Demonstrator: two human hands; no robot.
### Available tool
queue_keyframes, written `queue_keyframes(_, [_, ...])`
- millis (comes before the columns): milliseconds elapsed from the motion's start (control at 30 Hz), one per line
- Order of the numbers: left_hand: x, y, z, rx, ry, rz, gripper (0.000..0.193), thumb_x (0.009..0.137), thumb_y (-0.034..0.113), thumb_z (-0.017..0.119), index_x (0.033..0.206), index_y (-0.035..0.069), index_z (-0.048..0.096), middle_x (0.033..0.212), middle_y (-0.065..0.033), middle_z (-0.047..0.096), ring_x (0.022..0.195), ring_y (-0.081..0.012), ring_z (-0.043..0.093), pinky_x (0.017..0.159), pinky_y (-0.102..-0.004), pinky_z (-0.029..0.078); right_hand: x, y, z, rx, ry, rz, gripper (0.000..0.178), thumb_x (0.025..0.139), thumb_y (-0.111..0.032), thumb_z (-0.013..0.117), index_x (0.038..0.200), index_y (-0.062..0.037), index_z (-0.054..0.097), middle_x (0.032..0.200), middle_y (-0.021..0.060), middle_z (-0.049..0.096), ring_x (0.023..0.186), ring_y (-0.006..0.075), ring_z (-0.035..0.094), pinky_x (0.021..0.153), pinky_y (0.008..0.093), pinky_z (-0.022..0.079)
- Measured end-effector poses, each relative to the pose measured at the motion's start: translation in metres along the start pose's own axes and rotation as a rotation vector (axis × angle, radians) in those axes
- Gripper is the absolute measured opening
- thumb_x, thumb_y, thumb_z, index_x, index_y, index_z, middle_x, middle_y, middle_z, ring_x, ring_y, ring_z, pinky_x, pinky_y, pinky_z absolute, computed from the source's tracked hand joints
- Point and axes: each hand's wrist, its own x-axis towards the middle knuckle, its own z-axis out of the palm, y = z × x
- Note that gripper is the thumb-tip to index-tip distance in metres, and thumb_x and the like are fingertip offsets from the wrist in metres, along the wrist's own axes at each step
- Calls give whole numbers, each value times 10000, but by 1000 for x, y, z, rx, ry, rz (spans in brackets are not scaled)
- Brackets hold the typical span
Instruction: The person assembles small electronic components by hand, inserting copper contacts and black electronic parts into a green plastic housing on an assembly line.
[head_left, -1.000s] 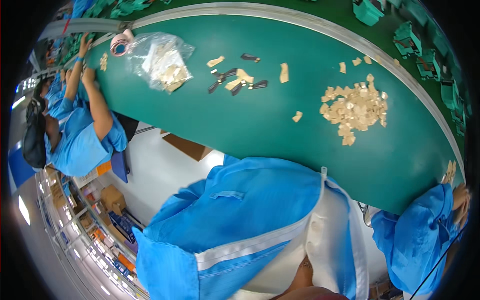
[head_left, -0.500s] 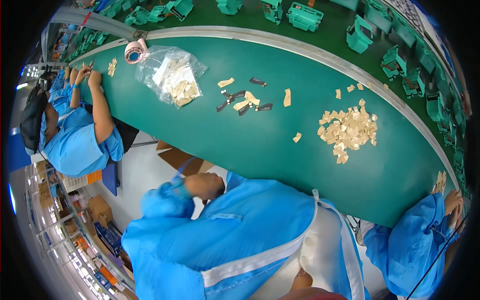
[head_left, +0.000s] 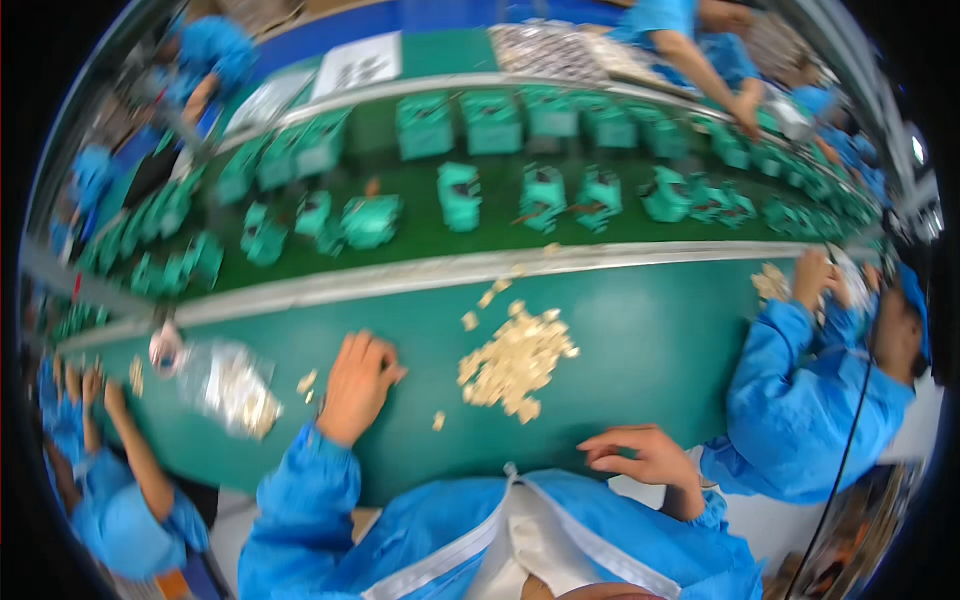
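My left hand (head_left: 358, 385) is palm down over the green table (head_left: 640, 340), fingers bent, thumb apart on the right. Nothing shows in it, though its fingertips are partly hidden and blurred. Just left of it lie small cream-coloured pieces (head_left: 308, 383). Close to the table's front edge, my right hand (head_left: 645, 455) has its fingers stretched out to the left, loosely apart, holding nothing visible. Between the hands and farther off is a pile of small cream pieces (head_left: 515, 360), with one stray piece (head_left: 439, 421) nearer me. No black strips can be made out now.
A clear plastic bag (head_left: 230, 385) with cream pieces and a pink tape roll (head_left: 166, 348) lie to the left. Behind a pale rail (head_left: 420, 275), green housings (head_left: 370, 220) stand in rows. Co-workers in blue sit on both sides; one person's hands (head_left: 820, 280) work at right.
My view has swung up and to the right. My left hand has come from beside my body onto the table. My right hand, unseen before, is in view at the front edge.
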Motion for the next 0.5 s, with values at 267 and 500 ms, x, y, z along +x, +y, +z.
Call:
queue_keyframes(267, [8, 50, -12, -728, 8, -407, 201, 725, -27, 702, 867, 13, 565, 732, -51, 581, 602, -120, 550, 555, -240, 452, 81, -21, 19, 170, 86, -157, 257, 840, -154, 652, 1064, -34, 618, 911, 73, 664, 837, 144, 632, 753, 274, 505])
queue_keyframes(500, [27, 102, 10, -1309, 161, -502, 177, 771, -41, 687, 891, -9, 562, 802, -54, 606, 717, -78, 568, 625, -203, 481, 122, -14, 41, 564, 33, -31, 241, 827, -71, 665, 1048, 3, 605, 923, 61, 650, 826, 96, 617, 716, 230, 510])
